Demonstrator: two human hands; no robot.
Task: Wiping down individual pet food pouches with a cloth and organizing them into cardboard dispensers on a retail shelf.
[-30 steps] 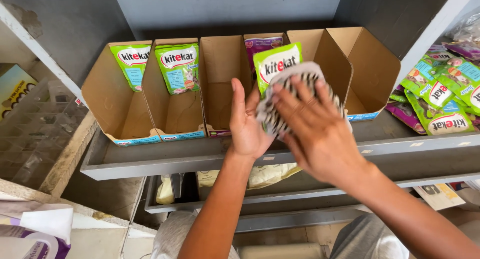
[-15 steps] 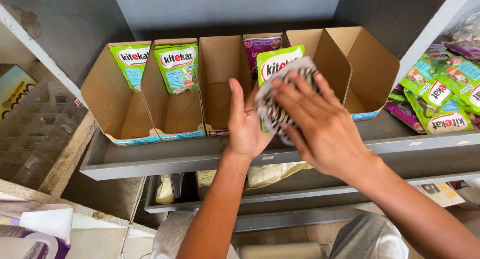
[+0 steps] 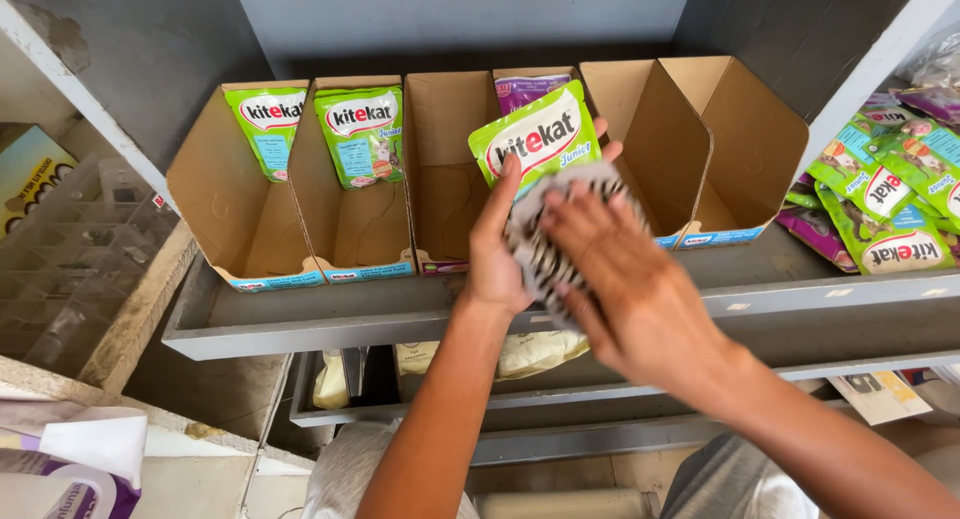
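Head view
Left hand: the left hand (image 3: 497,264) is raised open-palmed in front of the shelf, thumb up, fingers wrapped behind a green foil pet-food pouch (image 3: 537,139) and grasping it from the back.
Green pouch: it stands upright and a little tilted, its top above the fingertips, its lower part hidden by the cloth.
Right hand: the right hand (image 3: 625,289) lies flat, fingers spread, pressing a black-and-white zebra-striped cloth (image 3: 545,249) against the pouch front; the fingers are not curled round it.
Cloth: caught between the right fingers and the left palm, just below the pouch's printed face.
Behind the fingers: a row of open brown cardboard display boxes (image 3: 445,179) on a grey metal shelf (image 3: 300,324); a purple pouch (image 3: 530,89) stands in the box right behind the held one.
Left of the fingers: two more green pouches (image 3: 315,134) stand upright in the two leftmost boxes.
Right of the fingers: a loose heap of green and purple pouches (image 3: 880,194) lies on the neighbouring shelf.
Below the wrists: a lower shelf with pale bags (image 3: 540,349).
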